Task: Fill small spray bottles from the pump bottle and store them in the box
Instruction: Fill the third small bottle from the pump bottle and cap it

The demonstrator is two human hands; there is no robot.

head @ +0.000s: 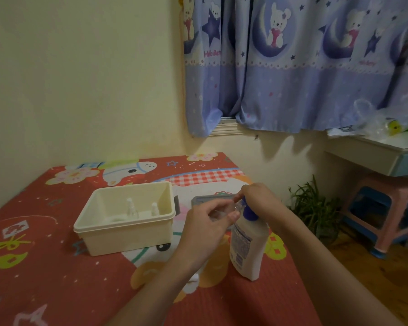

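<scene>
The left hand [205, 222] is holding a small clear bottle [231, 209], fingers clamped on it, tilted against the blue pump [248, 211] of the pump bottle [247, 245], while the right hand [259, 198] is pressing the pump, fingers closed on it, beside the box [127, 229] on the bed.

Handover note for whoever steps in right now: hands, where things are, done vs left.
Left hand: holds a small clear plastic spray bottle, tilted, its mouth at the pump nozzle.
Right hand: on the blue pump head of the tall white pump bottle, which stands upright on the red cartoon-print sheet.
Cream rectangular plastic box: open, left of the hands; two small clear spray bottles stand inside.
A grey lid-like piece lies behind the hands.
Done: two bottles stored.
Left: finish filling the held one, cap it, put it in the box. Fill level cannot be told.
</scene>
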